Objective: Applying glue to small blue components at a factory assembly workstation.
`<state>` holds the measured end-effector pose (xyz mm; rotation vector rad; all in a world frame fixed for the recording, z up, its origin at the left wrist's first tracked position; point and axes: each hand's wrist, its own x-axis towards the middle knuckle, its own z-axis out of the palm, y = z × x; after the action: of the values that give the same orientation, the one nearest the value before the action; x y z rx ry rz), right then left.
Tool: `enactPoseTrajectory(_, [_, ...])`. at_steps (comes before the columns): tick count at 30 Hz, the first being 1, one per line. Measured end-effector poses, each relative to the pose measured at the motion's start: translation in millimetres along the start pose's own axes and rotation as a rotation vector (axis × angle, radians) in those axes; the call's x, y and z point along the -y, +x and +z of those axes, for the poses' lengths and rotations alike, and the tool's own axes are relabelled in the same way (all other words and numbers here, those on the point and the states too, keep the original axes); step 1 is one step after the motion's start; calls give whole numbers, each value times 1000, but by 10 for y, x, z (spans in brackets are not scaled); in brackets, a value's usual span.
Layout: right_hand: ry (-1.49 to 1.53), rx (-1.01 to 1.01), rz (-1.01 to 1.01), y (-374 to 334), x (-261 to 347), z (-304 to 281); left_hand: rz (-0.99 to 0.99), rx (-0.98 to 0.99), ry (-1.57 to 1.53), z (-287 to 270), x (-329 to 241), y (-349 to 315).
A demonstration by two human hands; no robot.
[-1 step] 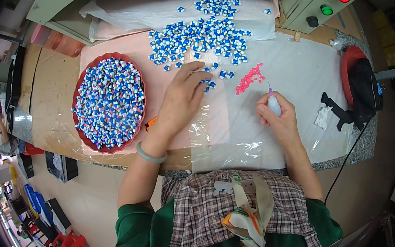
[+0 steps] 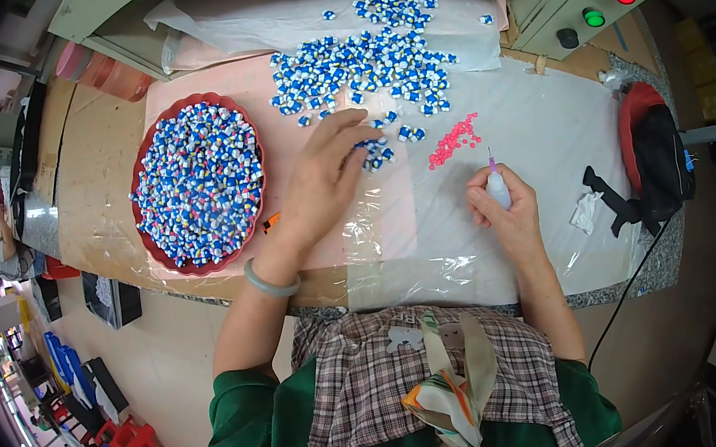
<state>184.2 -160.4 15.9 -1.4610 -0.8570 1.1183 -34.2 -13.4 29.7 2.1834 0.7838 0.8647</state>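
Note:
My left hand [image 2: 333,177] arches over a small group of loose blue-and-white pieces [image 2: 378,157]. Its fingers are bent but apart, and I see nothing gripped between them. A pale bangle circles that wrist. In my right hand [image 2: 506,210] is a small squeeze bottle [image 2: 498,192] with a purple collar and a thin needle tip pointing away from me. Beyond the tip lies a scatter of small pink pieces [image 2: 455,142]. A large heap of blue-and-white pieces [image 2: 357,67] spreads behind my left hand.
A red scalloped tray [image 2: 260,195] full of blue-and-white pieces stands at left. An orange-handled tool [image 2: 271,222] lies partly behind my left wrist. A green metal housing [image 2: 608,5] with lit buttons rises at the back. A red-and-black item [image 2: 648,148] and crumpled tissue [image 2: 586,211] lie at right.
My left hand has shifted slightly left, and more of the loose pieces beside its fingertips show. My right hand and the bottle stay almost still.

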Motion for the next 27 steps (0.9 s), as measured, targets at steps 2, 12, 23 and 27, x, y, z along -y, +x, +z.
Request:
enactPoseTrajectory(2, [1,-6,8,3,18,12,-23,-74,-54,-60,42,-64])
enactPoseTrajectory(12, [-33,-5,25,4,37,27,142,-104,166,147,-60,-18])
enactPoseTrajectory(23, [-4,12,-2,12,13,2,276,106,343,544,-4,354])
enactPoseTrajectory(27, [26,-26,-6,12,68,-1,304,83,388,504,-18,308])
